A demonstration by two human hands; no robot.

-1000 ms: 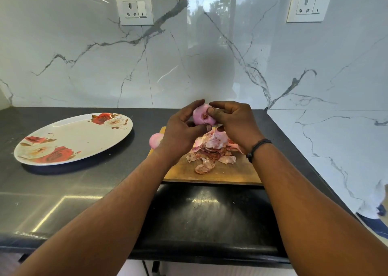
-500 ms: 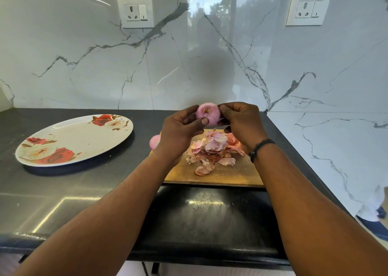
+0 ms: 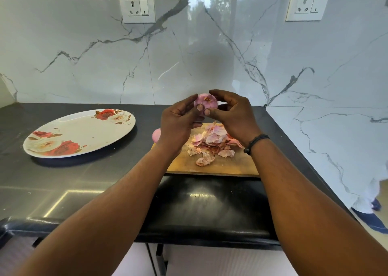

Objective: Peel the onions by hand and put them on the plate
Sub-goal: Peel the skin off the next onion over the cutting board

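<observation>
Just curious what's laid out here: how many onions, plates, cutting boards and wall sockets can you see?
Onions: 2, one held in both hands, one partly hidden behind the left hand
Plates: 1
Cutting boards: 1
Wall sockets: 2
Total: 6

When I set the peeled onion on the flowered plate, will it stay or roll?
The onion looks round and smooth, so it may roll. The plate seems shallow and glossy, so its low rim would hardly stop it. Both hands grip it now; its bare skin is probably slippery.
</observation>
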